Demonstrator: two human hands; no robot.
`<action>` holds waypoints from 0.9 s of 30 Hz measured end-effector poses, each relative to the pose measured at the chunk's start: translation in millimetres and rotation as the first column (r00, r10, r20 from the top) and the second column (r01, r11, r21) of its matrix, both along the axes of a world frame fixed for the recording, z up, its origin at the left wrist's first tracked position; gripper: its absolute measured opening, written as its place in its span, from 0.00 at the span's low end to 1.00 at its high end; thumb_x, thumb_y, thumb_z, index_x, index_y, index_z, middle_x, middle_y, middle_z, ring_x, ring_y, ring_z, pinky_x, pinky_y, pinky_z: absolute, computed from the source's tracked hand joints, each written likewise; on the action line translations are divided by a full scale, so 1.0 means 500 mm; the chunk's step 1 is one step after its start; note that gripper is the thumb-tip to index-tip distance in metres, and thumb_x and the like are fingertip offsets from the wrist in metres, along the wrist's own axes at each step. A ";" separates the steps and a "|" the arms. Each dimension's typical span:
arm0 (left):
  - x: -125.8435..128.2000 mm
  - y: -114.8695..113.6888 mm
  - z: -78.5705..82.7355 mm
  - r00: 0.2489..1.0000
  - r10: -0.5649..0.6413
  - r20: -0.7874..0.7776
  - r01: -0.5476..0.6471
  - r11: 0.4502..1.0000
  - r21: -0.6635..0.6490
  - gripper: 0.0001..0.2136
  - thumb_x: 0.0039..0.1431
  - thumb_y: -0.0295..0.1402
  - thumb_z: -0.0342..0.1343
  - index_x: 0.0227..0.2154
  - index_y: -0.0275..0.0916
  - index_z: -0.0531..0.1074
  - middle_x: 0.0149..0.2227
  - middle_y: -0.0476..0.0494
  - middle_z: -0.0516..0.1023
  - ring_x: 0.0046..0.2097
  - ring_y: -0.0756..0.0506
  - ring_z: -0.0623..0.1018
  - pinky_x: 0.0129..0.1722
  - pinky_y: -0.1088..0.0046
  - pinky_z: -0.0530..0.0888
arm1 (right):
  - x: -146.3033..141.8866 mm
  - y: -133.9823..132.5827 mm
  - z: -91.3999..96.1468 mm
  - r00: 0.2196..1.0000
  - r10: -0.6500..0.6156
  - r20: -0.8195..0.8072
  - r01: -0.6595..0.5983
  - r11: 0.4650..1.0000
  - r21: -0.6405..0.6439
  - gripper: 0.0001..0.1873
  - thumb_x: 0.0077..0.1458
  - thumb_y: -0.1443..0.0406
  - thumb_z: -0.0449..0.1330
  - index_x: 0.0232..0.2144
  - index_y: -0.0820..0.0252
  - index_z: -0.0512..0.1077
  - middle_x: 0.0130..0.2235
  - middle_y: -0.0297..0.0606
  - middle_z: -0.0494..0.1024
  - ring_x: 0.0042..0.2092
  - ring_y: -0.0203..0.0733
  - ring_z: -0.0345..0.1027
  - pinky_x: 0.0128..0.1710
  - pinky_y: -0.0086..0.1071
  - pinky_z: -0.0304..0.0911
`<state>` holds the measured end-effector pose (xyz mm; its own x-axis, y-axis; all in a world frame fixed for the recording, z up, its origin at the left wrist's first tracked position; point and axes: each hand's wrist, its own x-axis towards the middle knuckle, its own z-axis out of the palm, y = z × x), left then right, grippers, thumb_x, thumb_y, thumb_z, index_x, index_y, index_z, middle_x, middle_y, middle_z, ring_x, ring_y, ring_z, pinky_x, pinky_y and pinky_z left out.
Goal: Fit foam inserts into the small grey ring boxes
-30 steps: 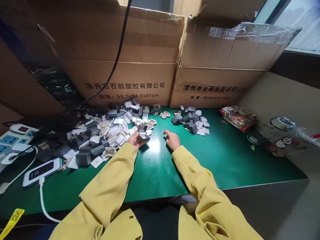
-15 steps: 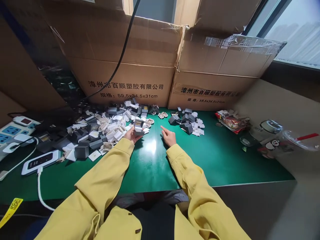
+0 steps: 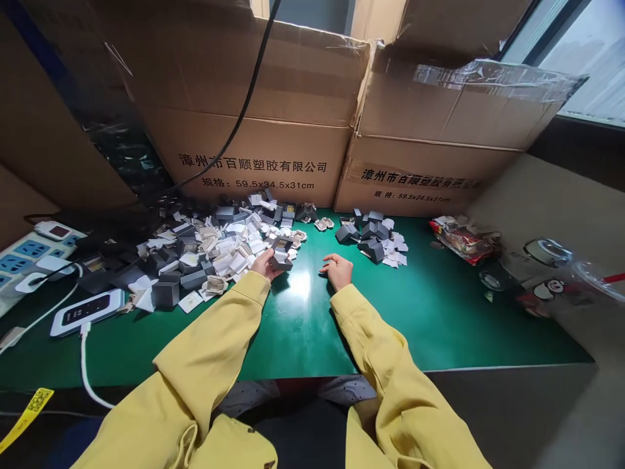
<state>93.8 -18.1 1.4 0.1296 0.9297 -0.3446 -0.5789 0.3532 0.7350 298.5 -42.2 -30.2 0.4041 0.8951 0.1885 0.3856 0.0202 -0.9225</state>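
My left hand (image 3: pixel 265 264) grips a small dark grey jewellery-type box (image 3: pixel 282 253), its lid up and a lighter insert showing inside. Just right of it, above the green table (image 3: pixel 303 332), is my right hand (image 3: pixel 338 270), apart from the box. Its fingers are curled inward, and whether anything sits in them is hidden. Close behind the left hand spreads a large heap of similar grey boxes and white and beige paper pieces (image 3: pixel 234 241). A smaller pile of grey boxes (image 3: pixel 375 231) with white paper scraps lies beyond the right hand.
Two large cardboard boxes (image 3: pixel 263 143) wall off the back. A power strip (image 3: pixel 29 254) and a white device with a cable (image 3: pixel 88 314) are at left. A red snack packet (image 3: pixel 461 241) and a clear plastic cup (image 3: pixel 593 280) are at right. A black cable (image 3: pixel 244 107) hangs in front of the boxes.
The right index finger, stretched out before, is now curled in with the others. The left hand still holds the grey box. The whole view has shifted slightly.
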 end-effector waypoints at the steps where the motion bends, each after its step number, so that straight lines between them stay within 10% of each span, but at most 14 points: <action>1: -0.005 0.000 0.007 1.000 0.017 0.011 -0.017 1.000 0.005 0.15 0.59 0.32 0.44 0.46 0.31 0.66 0.29 0.38 0.77 0.28 0.45 0.77 0.26 0.71 0.74 | -0.014 0.002 0.001 0.996 0.046 0.072 -0.048 0.999 0.025 0.16 0.48 0.70 0.48 0.32 0.60 0.75 0.18 0.30 0.73 0.25 0.35 0.71 0.28 0.25 0.64; 8: -0.098 0.007 0.067 0.909 0.314 0.275 -0.333 0.943 0.023 0.18 0.59 0.38 0.42 0.38 0.29 0.70 0.30 0.37 0.77 0.27 0.48 0.76 0.23 0.76 0.73 | -0.163 0.053 0.013 0.692 0.169 0.702 -0.364 0.921 0.138 0.15 0.57 0.65 0.50 0.44 0.58 0.71 0.34 0.40 0.76 0.39 0.42 0.64 0.41 0.34 0.57; 15: -0.121 0.014 0.067 0.869 0.385 0.310 -0.383 0.921 -0.068 0.18 0.58 0.39 0.41 0.35 0.30 0.71 0.27 0.39 0.77 0.25 0.49 0.75 0.21 0.78 0.72 | -0.247 0.131 0.035 0.357 0.203 0.912 -0.472 0.882 -0.011 0.13 0.60 0.66 0.48 0.42 0.60 0.70 0.41 0.44 0.74 0.45 0.47 0.57 0.41 0.39 0.49; 23: -0.094 0.009 0.068 0.909 0.315 0.271 -0.317 0.948 -0.038 0.17 0.59 0.37 0.42 0.38 0.29 0.70 0.28 0.38 0.77 0.25 0.48 0.76 0.21 0.76 0.72 | -0.250 0.147 0.036 0.344 0.221 0.913 -0.432 0.900 -0.055 0.14 0.60 0.65 0.47 0.43 0.63 0.69 0.35 0.46 0.76 0.43 0.49 0.60 0.41 0.40 0.50; 27: -0.071 0.003 0.061 0.926 0.232 0.296 -0.233 0.972 -0.033 0.18 0.60 0.34 0.39 0.41 0.27 0.69 0.27 0.36 0.77 0.24 0.46 0.76 0.20 0.74 0.72 | -0.235 0.137 0.030 0.617 0.222 0.755 -0.414 0.908 0.072 0.15 0.58 0.65 0.48 0.43 0.60 0.71 0.32 0.42 0.77 0.41 0.45 0.63 0.43 0.38 0.54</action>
<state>58.4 -16.5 31.6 0.0054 0.9471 -0.3209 -0.8358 0.1804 0.5185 181.1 26.3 -15.4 -0.2469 0.8348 0.4922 0.8470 0.4326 -0.3090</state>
